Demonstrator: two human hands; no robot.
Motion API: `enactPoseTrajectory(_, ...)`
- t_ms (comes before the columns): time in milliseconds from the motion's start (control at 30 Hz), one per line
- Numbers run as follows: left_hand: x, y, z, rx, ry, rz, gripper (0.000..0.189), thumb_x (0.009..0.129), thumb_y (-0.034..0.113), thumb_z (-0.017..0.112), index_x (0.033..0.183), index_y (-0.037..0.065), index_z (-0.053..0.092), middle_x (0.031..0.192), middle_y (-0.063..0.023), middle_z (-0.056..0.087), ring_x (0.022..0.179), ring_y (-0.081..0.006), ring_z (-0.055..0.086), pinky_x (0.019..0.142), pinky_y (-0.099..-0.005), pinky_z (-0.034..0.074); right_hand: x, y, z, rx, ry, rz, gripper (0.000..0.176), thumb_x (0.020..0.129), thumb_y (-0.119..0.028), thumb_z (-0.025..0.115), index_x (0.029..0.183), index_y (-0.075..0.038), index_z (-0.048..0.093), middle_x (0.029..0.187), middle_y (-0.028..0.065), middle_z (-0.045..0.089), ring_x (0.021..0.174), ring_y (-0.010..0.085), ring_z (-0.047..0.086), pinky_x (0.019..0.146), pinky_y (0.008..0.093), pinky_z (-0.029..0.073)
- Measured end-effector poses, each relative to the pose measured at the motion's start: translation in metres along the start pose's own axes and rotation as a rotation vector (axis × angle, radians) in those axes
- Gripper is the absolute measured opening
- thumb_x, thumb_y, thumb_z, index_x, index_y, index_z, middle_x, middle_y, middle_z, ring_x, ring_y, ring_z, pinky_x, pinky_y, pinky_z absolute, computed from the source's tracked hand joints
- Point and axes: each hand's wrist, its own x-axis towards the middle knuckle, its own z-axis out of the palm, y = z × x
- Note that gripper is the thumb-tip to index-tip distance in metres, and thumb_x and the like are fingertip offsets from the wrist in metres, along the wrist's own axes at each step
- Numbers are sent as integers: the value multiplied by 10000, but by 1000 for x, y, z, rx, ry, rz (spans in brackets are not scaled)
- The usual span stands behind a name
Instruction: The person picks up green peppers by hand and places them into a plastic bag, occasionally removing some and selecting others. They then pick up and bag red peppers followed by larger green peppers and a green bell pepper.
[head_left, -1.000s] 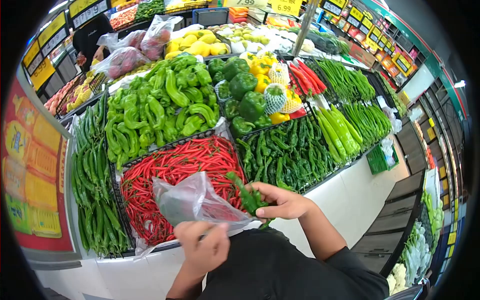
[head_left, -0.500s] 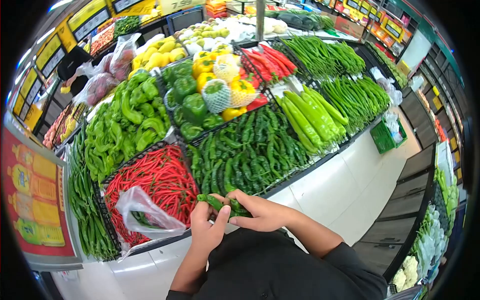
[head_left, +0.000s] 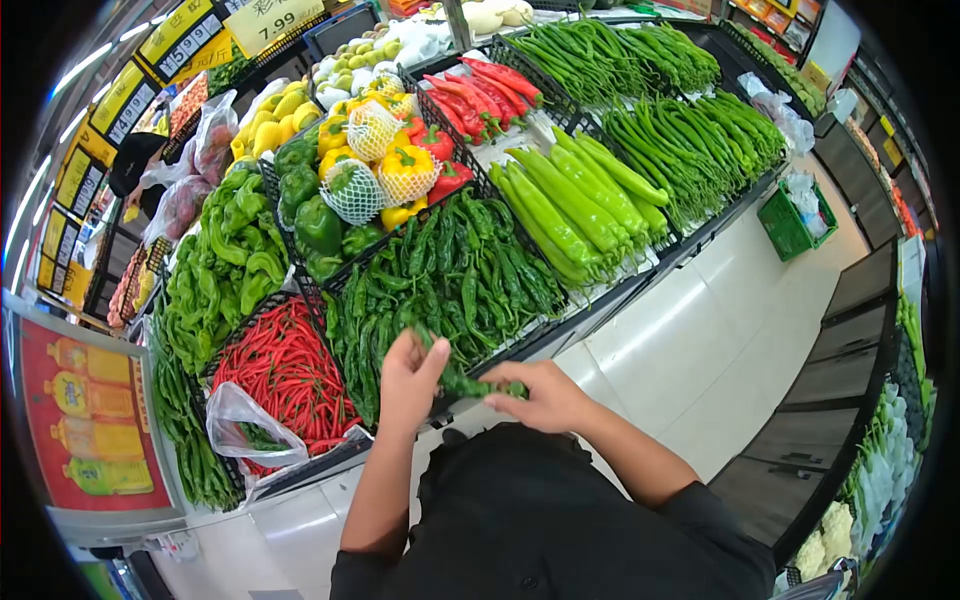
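My left hand [head_left: 408,382] is raised in front of the dark green pepper bin, thumb and fingers closed on a green chili pepper whose blurred end shows above the fingertips. Level with it on the right, my right hand [head_left: 542,396] pinches a dark green chili pepper [head_left: 462,384] that stretches across toward the left hand. Just beyond both hands lie the heaped dark green peppers [head_left: 455,275] in their black bin. To the left, an open clear plastic bag [head_left: 250,410] with some green peppers inside rests on the red chilies [head_left: 285,350].
Bell peppers [head_left: 320,222], some in foam nets, fill a crate farther back. Long light green peppers [head_left: 575,215] lie to the right. A green basket [head_left: 795,222] stands on the tiled floor [head_left: 680,350]. A drink poster [head_left: 95,415] is at left, and cabinets [head_left: 820,400] line the right.
My hands have moved apart, the left one slightly left and up, the right one to the right. The view has shifted, so the bins sit farther left.
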Motion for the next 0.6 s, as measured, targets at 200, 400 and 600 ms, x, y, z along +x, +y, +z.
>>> enactPoseTrajectory(200,54,-21,0,204,-18,29,444,1019,230,605,1353,-40,490,851,-36,586,675,-90,548,604,-249,463,54,31,33,214,279,85,274,934,-245,686,1067,-7,710,736,141,711,647,253,692,629,356,525)
enactPoseTrajectory(400,58,-63,-14,368,-99,57,418,1001,197,589,1348,-34,560,1024,-122,625,763,-183,629,710,-327,518,79,63,49,-86,337,88,414,887,-361,700,1047,19,734,622,216,636,588,358,656,607,426,520)
enactPoseTrajectory(600,47,-40,-15,630,-144,245,359,954,142,632,1276,-17,623,1080,-153,629,677,-199,581,676,-340,499,69,49,35,-312,326,184,349,896,-362,693,991,-30,739,600,188,623,599,377,644,585,459,505)
